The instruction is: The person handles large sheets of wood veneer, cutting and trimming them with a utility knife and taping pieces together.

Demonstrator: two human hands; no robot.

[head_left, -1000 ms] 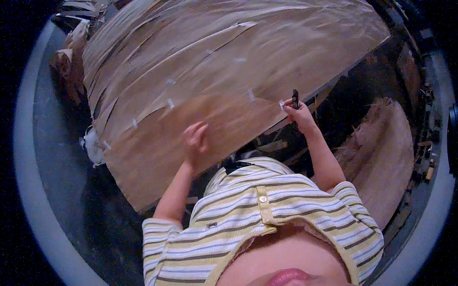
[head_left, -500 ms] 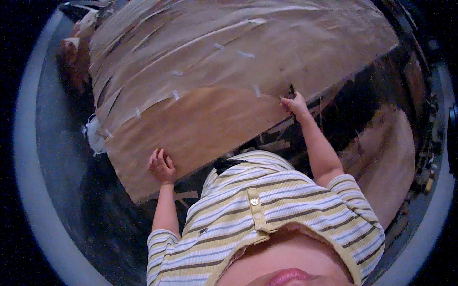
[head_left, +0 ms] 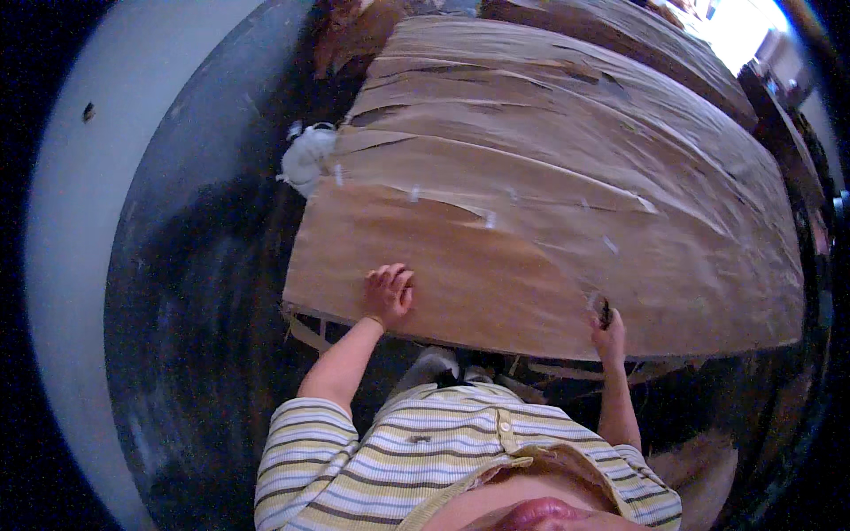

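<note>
Brown paper (head_left: 460, 279) covers the broad table in front of me, wrinkled toward the far side and smoother along the near edge. My left hand (head_left: 390, 295) lies on its near left part, palm down, fingers a little bent and holding nothing. At the near edge, farther right, my right hand (head_left: 608, 338) grips a small dark object (head_left: 606, 312) that sticks up from the fingers; its kind is too blurred to tell. Short pale tape strips (head_left: 490, 219) dot the seam where a smoother sheet meets the wrinkled paper.
A white bag-like bundle (head_left: 307, 159) hangs at the table's left corner. Another paper-covered surface (head_left: 620, 40) stands beyond. Dark floor (head_left: 204, 354) runs along the left, up to a pale wall (head_left: 80, 221). Bright light enters at the far right.
My view has turned, so the table now lies more level and farther right in the picture. My left hand stays on the paper; my right still grips the dark object.
</note>
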